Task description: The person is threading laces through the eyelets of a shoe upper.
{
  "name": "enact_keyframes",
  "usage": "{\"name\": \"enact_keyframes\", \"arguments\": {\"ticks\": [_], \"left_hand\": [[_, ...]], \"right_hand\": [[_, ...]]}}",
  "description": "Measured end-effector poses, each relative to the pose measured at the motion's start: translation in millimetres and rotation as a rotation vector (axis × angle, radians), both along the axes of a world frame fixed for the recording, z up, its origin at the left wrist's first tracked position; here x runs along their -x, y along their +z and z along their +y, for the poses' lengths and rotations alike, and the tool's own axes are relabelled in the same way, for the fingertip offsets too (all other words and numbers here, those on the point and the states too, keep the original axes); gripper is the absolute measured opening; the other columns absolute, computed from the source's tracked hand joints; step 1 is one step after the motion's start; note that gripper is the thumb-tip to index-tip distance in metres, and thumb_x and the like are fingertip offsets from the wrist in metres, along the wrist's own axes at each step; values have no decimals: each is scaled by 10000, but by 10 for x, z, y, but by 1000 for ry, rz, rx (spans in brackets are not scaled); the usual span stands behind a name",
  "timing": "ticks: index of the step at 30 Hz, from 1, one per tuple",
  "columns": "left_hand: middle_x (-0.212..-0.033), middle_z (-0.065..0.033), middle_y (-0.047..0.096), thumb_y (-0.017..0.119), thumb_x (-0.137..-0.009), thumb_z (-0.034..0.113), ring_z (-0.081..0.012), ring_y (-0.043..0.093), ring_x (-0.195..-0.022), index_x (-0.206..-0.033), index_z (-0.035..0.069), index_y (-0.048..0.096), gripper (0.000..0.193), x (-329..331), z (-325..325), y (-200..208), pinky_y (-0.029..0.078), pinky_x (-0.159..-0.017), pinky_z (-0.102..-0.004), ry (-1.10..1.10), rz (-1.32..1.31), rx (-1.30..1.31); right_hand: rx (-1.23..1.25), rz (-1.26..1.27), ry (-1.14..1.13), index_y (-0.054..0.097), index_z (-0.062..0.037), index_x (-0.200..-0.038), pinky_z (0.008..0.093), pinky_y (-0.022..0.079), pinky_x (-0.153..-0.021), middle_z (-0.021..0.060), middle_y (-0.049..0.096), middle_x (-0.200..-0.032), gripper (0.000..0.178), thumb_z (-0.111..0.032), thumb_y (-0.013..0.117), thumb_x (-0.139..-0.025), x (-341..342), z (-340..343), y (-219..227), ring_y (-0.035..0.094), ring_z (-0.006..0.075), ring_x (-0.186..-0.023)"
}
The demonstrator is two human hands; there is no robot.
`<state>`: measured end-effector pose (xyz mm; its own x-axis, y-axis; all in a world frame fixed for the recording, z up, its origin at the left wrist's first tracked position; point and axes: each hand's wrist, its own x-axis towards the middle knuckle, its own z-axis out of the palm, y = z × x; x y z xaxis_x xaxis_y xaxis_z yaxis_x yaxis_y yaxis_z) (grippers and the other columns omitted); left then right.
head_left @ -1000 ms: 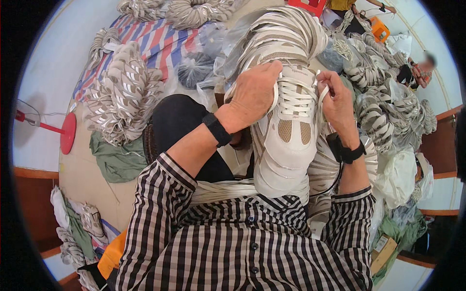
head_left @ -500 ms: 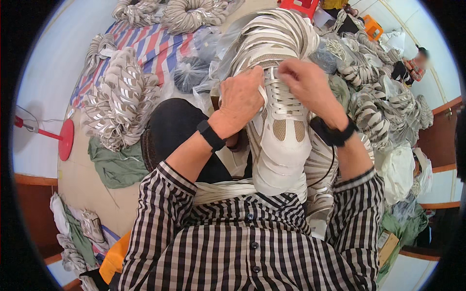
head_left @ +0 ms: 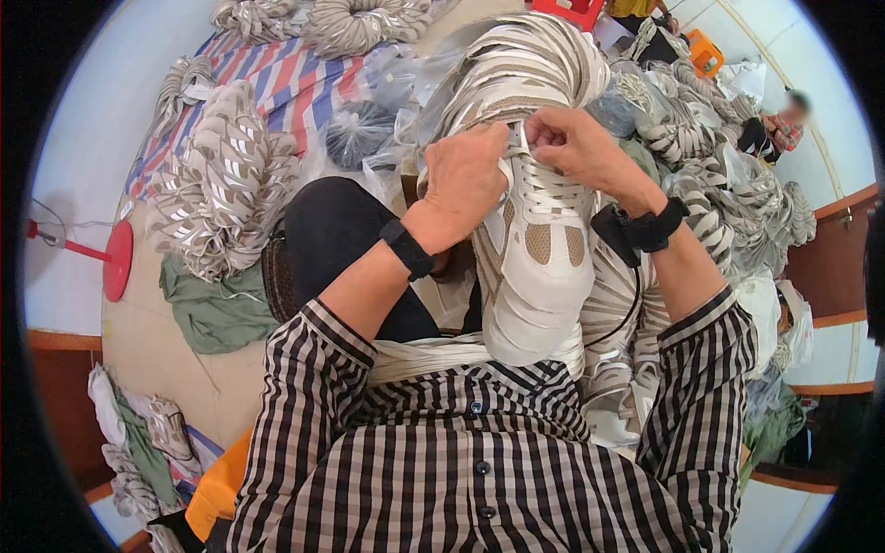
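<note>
A white shoe upper (head_left: 539, 304) with beige mesh panels lies over my lap, toe toward me, at the front of a thick nested stack of uppers (head_left: 530, 69). White shoelace (head_left: 548, 195) crosses its eyelets. My left hand (head_left: 463, 175) is closed in a fist at the left edge of the upper's throat, and a loop of lace shows beside its fingers. Opposite it, near the top eyelets, my right hand (head_left: 576, 152) is closed in a pinch with lace at the fingertips. The fingers partly hide the top eyelets.
Bundled uppers (head_left: 226, 184) lie on a striped sheet (head_left: 318, 78) to the left. More bundles (head_left: 705, 134) are heaped at the right, where a person (head_left: 788, 124) sits. A green cloth (head_left: 217, 309) and a red round stand base (head_left: 118, 261) are on the left floor.
My right hand has moved slightly left, closer to the left hand, and its blurred fingers are now drawn into a pinch at the top eyelets. My left hand remains nearly in place.
</note>
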<state>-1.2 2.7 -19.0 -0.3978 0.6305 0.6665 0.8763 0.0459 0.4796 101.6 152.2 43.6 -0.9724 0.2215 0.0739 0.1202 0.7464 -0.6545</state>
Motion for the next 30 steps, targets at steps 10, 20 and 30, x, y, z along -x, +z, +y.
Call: {"name": "enact_keyframes", "arguments": {"ticks": [10,20,30], "left_hand": [[-744,-142,565,553,-647,-4,-361,590,-712,-813,39,492,183,-14,13,33,438,-580,-462,-50,84,49],[-749,-158,614,536,-741,30,-382,606,-703,-862,28,554,122,64,9,36,452,-584,-455,-91,127,114],[-676,-159,624,492,-890,147,-288,630,-613,-870,2,605,185,254,-55,56,472,-591,-342,-172,-251,-31]], "right_hand": [[-47,-67,-27,587,-3,-819,218,354,-509,-37,506,-636,51,-35,581,-780,33,-26,22,425,45,-577],[-420,72,-27,565,-19,-767,417,448,-617,151,595,-716,65,-73,543,-737,-29,-108,61,571,346,-714],[-994,115,-542,523,-42,-875,483,452,-675,194,596,-832,95,-125,494,-839,-1288,824,450,572,398,-808]]}}
